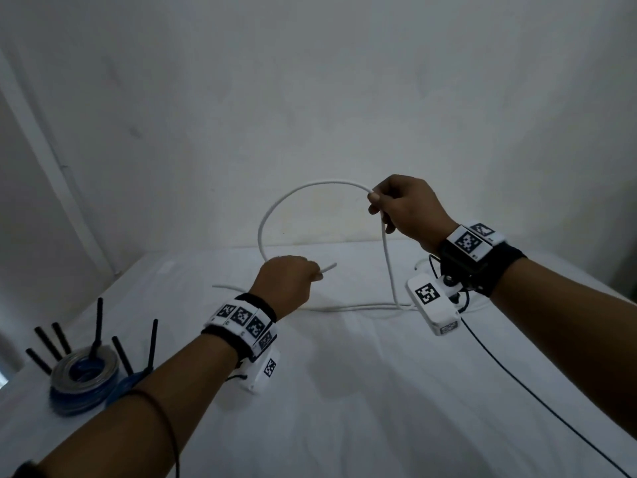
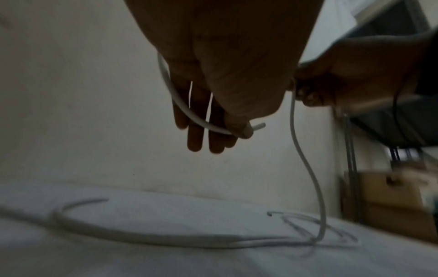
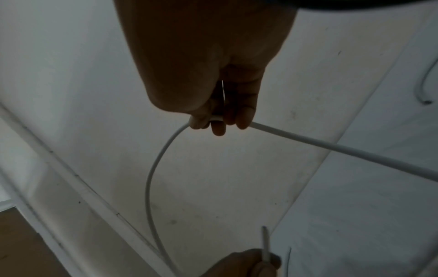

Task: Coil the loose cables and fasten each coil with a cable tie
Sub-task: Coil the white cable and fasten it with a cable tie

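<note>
Nearest the person, at the left edge of the white table (image 1: 344, 391), 1 finished coil (image 1: 84, 376) of blue and grey cable already stands, with black cable ties (image 1: 99, 327) sticking up from it; more ties appear to be at hand there. Further out, the left hand (image 1: 286, 281) pinches the white cable (image 1: 275, 208) just short of its free end, thumb against fingertips, with the stub of the end projecting past the grip. From that pinch the cable rises in 1 open arc to the right hand (image 1: 403, 210), which is held higher and further away, its thumb and fingers (image 3: 239, 114) closed on the cable. Beyond the right hand the cable drops to the table and trails leftward across it, slack. The step in hand appears to be forming loop 1. To do it well, bring the right hand's section down to the left pinch, lay it alongside the end, and transfer it into that grip. Keep each following loop the same diameter, and let the cable roll between the fingers so no twist builds up.
</note>
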